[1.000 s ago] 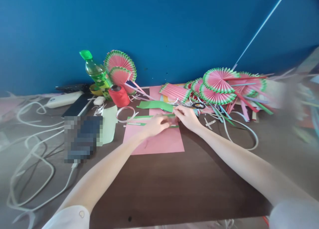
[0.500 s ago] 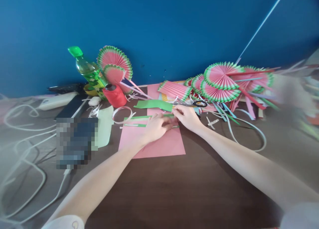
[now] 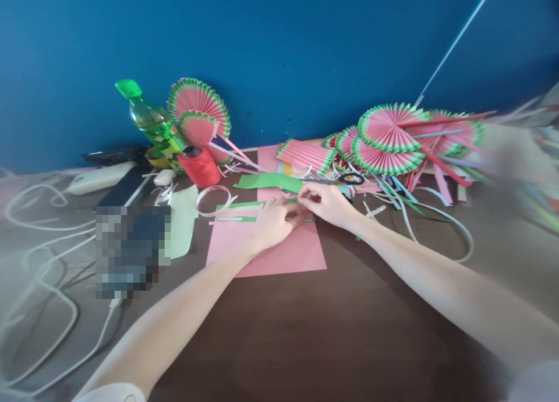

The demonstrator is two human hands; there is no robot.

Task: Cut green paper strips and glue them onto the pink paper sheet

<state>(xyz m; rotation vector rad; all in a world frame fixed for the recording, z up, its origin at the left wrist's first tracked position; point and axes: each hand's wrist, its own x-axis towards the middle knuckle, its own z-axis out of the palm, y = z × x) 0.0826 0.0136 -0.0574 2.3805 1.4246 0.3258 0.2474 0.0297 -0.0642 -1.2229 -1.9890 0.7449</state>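
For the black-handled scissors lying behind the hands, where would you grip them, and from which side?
Grip the black-handled scissors by the loop handles at their right end, coming from above on the right hand's side. They lie flat, blades pointing left toward the green paper sheet, so the loops are the exposed part.

What is pinched between the hands (image 3: 297, 212) is hidden by the fingers. Left of them a device (image 3: 131, 250) is pixelated; far right, clutter (image 3: 519, 163) is blurred.

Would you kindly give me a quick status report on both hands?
Left hand and right hand pinching green strip over pink sheet. Scissors just behind.
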